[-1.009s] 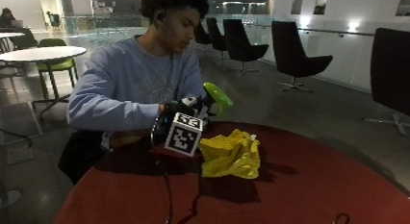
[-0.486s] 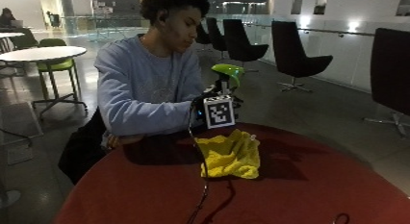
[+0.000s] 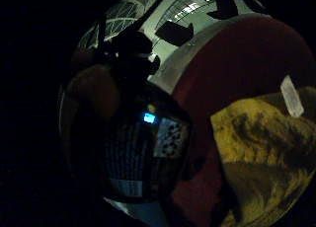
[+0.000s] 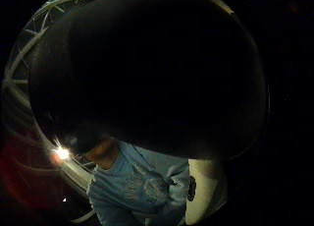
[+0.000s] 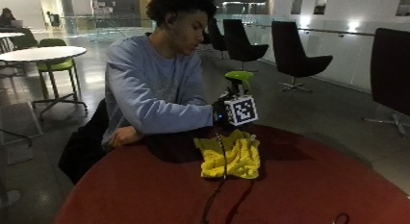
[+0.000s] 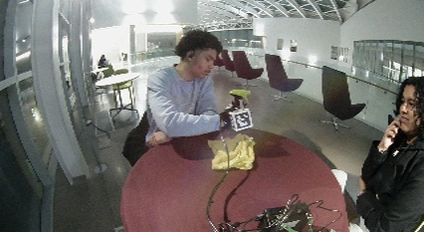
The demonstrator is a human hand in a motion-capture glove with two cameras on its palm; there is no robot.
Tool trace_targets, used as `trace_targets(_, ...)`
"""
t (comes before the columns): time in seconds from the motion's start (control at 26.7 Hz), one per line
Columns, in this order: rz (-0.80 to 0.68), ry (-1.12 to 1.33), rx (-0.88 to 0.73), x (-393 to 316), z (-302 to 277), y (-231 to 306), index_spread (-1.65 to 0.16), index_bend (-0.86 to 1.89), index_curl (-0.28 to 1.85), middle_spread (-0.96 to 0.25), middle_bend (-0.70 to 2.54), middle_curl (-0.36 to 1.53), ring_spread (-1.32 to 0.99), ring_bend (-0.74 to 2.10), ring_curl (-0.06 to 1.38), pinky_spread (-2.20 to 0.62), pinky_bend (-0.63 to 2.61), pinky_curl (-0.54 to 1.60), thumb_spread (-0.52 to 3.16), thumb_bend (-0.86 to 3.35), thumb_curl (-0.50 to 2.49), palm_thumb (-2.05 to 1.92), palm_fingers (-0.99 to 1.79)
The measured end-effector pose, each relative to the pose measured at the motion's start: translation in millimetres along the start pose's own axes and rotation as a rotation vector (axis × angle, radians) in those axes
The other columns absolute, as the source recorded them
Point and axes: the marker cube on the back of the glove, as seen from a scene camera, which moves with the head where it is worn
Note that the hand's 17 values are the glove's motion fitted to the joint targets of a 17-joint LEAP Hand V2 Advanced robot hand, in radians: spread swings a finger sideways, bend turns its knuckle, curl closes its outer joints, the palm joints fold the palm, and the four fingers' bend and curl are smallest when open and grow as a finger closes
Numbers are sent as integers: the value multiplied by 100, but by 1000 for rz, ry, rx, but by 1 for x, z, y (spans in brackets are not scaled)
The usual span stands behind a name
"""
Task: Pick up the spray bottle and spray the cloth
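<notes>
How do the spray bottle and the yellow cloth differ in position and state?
The spray bottle is lifted above the table, gripped by the gloved right hand; the yellow cloth lies crumpled on the table, untouched. The bottle's head is green, the cloth yellow. The bottle is held just behind the cloth.

The crumpled yellow cloth lies on the round dark-red surface. Above its far edge, the gloved right hand holds the green-topped spray bottle.

Your spray bottle has a green head and stands roughly upright in the air, raised above the far edge of the cloth. The cloth is yellow, crumpled, and lies flat on the red table.
</notes>
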Motion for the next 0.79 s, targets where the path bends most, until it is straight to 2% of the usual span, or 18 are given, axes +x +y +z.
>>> trace_targets(0.52, -35, 22, 33, 9, 6, 3, -23, 17, 50, -11, 36, 50, -2, 42, 41, 28, 12, 17, 72, -2, 72, 91, 95)
trace_targets(0.79, -46, 133, 134, -9, -31, 26, -27, 6, 44, -9, 38, 50, -4, 39, 41, 27, 19, 21, 87, -3, 67, 89, 74)
